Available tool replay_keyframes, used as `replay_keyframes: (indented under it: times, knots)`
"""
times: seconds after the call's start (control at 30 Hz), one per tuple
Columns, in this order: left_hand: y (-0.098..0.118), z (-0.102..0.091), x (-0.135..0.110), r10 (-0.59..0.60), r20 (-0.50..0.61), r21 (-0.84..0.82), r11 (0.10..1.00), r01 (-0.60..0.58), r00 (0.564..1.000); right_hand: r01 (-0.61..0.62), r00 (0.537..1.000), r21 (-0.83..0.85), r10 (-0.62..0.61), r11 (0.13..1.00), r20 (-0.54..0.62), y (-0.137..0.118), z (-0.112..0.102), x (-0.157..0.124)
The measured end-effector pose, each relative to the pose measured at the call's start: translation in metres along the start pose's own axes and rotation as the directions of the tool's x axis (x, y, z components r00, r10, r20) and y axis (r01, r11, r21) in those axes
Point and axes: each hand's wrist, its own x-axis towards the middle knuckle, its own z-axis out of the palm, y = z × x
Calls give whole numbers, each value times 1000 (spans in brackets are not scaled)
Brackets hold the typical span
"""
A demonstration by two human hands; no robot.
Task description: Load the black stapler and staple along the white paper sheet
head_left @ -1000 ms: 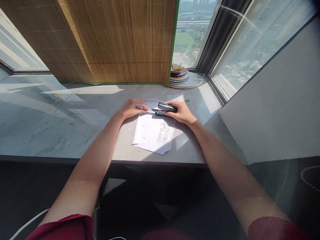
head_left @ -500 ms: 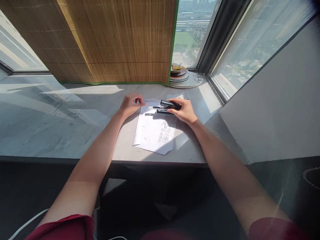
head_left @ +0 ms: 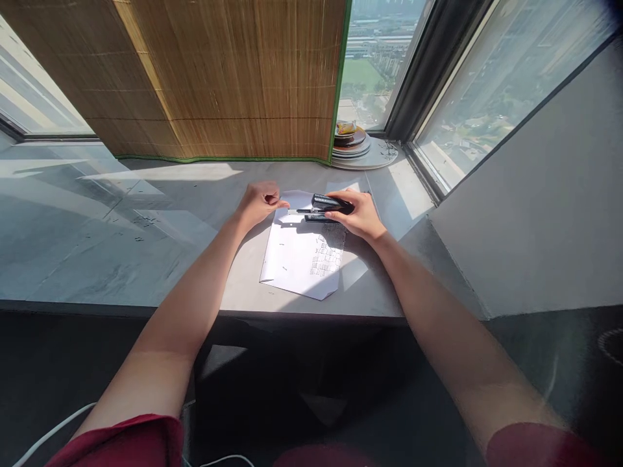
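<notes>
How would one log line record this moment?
left hand: curled at far corner of paper sheet | right hand: gripping black stapler over sheet's far edge | plates: stacked by window

Nothing here can be read. The white sheet of paper on the table carries a block of dark print in short rows toward its right side, just below the black stapler. The letters are too small and blurred to make out. A few tiny dark marks elsewhere on the sheet are equally illegible, and the stapler shows no legible brand.
</notes>
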Motion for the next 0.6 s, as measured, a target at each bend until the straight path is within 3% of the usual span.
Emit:
replay_keyframes:
  times: [0.2,0.37,0.6]
  knots:
    - [6,-2,-2,-9,55,-73,997,13,998,-6,999,50,8,999,-50,7,1,1]
    - [21,9,-2,-30,92,-145,989,43,995,19,999,101,-15,995,-36,2,3,1]
    - [38,26,-2,111,202,-171,982,-77,973,138,988,129,-146,982,54,-12,11,-3]
